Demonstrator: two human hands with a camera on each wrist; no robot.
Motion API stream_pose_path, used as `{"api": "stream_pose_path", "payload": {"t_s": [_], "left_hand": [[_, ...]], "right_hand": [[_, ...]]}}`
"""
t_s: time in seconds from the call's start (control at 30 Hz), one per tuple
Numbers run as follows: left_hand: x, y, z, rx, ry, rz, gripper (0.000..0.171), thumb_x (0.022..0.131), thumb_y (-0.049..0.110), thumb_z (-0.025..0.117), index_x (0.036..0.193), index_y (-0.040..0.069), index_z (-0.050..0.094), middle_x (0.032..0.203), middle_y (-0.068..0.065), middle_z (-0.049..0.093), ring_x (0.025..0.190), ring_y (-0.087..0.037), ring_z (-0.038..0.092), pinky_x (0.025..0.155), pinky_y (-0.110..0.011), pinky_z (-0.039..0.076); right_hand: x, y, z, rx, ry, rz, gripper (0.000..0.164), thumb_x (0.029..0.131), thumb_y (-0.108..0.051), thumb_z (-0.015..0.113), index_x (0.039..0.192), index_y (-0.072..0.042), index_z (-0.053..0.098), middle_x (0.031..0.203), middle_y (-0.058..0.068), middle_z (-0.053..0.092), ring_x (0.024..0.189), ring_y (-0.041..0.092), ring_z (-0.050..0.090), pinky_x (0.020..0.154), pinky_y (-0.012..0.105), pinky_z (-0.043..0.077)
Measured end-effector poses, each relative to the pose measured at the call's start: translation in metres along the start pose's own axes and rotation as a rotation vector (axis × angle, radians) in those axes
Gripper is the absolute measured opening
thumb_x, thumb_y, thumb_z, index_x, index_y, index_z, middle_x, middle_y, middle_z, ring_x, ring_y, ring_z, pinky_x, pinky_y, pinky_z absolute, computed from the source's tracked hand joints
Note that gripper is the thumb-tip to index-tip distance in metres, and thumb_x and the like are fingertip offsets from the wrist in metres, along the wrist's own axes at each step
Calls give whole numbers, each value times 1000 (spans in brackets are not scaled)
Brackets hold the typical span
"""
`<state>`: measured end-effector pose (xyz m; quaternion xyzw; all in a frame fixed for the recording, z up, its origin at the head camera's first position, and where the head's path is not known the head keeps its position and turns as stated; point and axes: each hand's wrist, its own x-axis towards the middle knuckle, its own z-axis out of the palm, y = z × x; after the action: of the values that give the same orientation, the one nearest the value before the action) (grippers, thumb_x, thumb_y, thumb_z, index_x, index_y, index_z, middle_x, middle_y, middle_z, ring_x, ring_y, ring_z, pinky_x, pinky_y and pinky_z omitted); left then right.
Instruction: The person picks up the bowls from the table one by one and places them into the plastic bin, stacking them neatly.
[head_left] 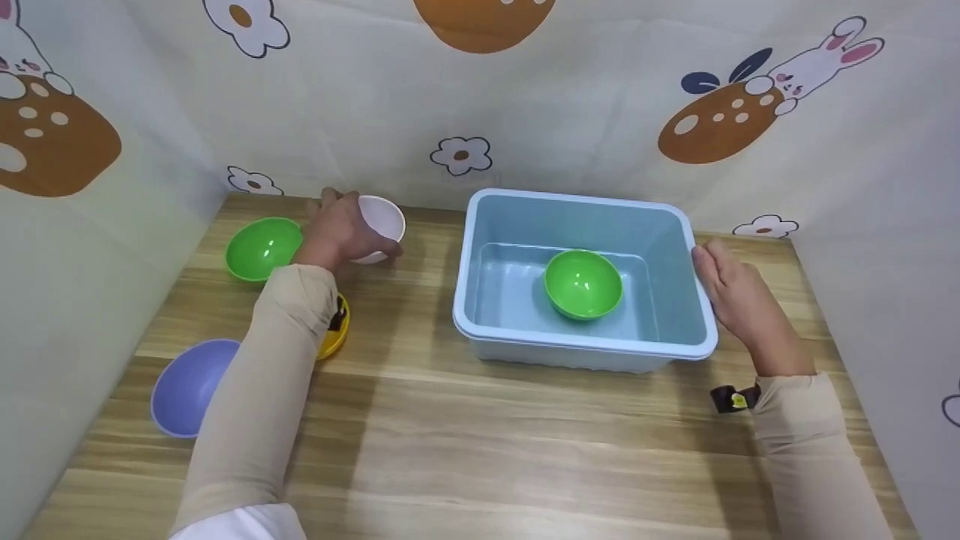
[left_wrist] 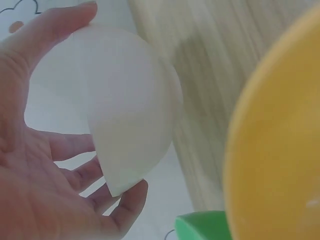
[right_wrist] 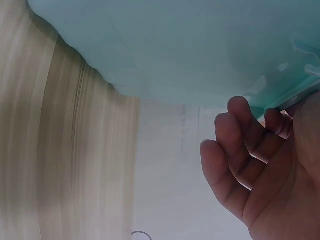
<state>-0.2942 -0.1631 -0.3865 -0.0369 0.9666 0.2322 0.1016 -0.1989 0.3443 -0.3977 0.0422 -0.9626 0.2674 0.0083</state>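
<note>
At the back left of the table, my left hand point(head_left: 341, 229) holds a white bowl point(head_left: 382, 221) by its rim. In the left wrist view the white bowl point(left_wrist: 130, 100) is tipped on its side, thumb at one end of the rim and fingers at the other. My right hand point(head_left: 739, 296) grips the right rim of a light blue plastic tub point(head_left: 585, 346). Seen from the right wrist, several fingers point(right_wrist: 230, 135) curl below the rim, beside the tub's outer wall. One green bowl point(head_left: 583, 285) sits upright inside the tub.
Another green bowl point(head_left: 259, 251) stands left of my left hand. A purple bowl point(head_left: 187, 386) lies nearer the front, partly behind my left sleeve, which also covers much of a yellow bowl point(head_left: 335, 334). Printed cloth walls point(head_left: 360, 97) enclose the wooden table point(head_left: 525, 450).
</note>
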Motion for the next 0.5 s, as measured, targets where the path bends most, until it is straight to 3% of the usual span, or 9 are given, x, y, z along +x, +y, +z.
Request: {"api": "stream_pose_path", "payload": {"t_s": [0.5], "left_hand": [[-15, 12, -16, 13, 64, 86, 112, 64, 43, 90, 153, 1, 37, 152, -27, 34, 137, -47, 29, 106, -66, 42]], "right_hand": [[0, -1, 0, 18, 10, 0, 42, 111, -42, 23, 106, -6, 42, 87, 19, 59, 82, 33, 59, 67, 33, 43]]}}
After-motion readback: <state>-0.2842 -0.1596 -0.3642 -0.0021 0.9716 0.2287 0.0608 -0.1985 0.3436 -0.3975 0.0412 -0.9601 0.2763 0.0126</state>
